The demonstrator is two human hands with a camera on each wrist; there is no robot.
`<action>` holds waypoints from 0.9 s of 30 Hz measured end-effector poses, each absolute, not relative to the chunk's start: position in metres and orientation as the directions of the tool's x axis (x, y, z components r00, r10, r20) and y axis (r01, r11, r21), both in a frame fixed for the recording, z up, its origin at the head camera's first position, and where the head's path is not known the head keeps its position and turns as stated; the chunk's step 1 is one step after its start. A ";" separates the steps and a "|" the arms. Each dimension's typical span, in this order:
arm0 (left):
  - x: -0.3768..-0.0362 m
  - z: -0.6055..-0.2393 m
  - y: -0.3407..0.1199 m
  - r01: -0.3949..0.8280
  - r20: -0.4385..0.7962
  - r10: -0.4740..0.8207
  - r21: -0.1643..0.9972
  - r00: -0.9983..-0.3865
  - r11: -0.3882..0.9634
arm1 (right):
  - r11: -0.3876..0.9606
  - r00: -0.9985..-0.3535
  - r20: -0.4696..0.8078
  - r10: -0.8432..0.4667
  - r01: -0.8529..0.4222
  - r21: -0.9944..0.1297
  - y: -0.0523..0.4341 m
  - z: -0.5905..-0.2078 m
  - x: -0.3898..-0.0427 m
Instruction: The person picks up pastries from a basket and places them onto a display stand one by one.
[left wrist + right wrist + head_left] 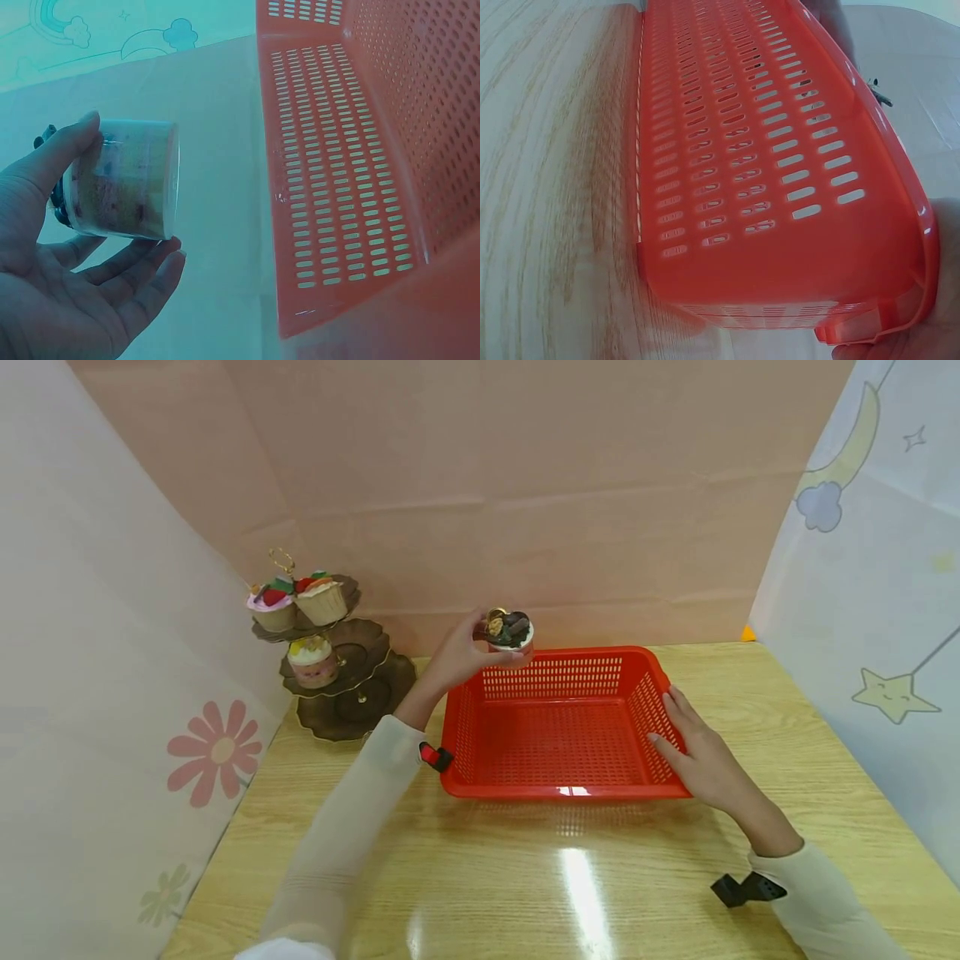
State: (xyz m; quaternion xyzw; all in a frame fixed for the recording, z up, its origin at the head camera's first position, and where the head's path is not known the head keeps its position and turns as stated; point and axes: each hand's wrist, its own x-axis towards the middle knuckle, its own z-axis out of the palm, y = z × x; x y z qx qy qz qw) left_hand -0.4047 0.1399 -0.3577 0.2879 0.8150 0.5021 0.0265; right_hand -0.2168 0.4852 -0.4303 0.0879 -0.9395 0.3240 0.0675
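Between its thumb and fingers, my left hand (459,653) grips a clear cup of layered cake (513,642) with dark, cookie-like pieces and cream on top. The left wrist view gives a closer look at the cup (127,180), its pale layers visible through the side. In the head view it overlaps the back left of the rim of a red plastic basket (558,792). My right hand (705,764) holds the basket's right side by the rim, thumb toward the inside. Close up in the right wrist view, the basket's slotted side (780,255) hides part of that hand.
At the back left stands a dark tiered stand (352,714) with gold edges. Its top tier holds a pink-frosted cupcake (272,608) and a fruit-topped cupcake (322,602); a cake cup (312,662) is on the tier below. Covered walls rise around the wooden table (495,885).
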 end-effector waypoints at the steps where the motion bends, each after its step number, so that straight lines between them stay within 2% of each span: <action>1: -0.403 -0.359 0.138 0.433 0.246 0.483 0.840 -0.841 0.327 | 0.774 -0.975 0.183 -0.122 -0.209 -0.598 0.485 -0.430 -0.217; 15: -0.389 -0.366 0.099 0.396 0.294 0.341 0.873 -0.893 0.285 | 0.774 -0.974 0.188 -0.128 -0.217 -0.595 0.486 -0.429 -0.218; 23: -0.382 -0.376 0.075 0.375 0.329 0.200 0.888 -0.923 0.265 | 0.769 -0.975 0.180 -0.130 -0.214 -0.602 0.486 -0.430 -0.217; 27: -0.378 -0.381 0.062 0.362 0.333 0.143 0.879 -0.932 0.309 | 0.769 -0.975 0.183 -0.127 -0.213 -0.603 0.486 -0.432 -0.217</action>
